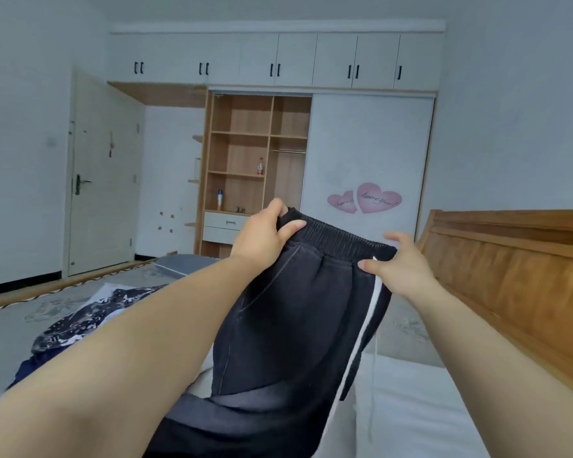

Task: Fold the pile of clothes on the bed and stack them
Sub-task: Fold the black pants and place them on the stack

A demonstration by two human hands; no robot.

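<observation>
Above the bed (pixel 14 312), you hold black sweatpants (pixel 295 319) up by the elastic waistband (pixel 338 238): your left hand (pixel 262 239) grips one end, your right hand (pixel 407 266) pinches the other; a patterned garment (pixel 80 322) lies at left.

Left hand (pixel 264 238) and right hand (pixel 408 267) hold dark trousers (pixel 295 312) by the waistband.

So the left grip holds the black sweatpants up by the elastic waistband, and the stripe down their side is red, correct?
Not quite. The stripe down their side is white, not red, as the head view shows. The rest holds: the left grip holds the black sweatpants up by the elastic waistband.
</observation>
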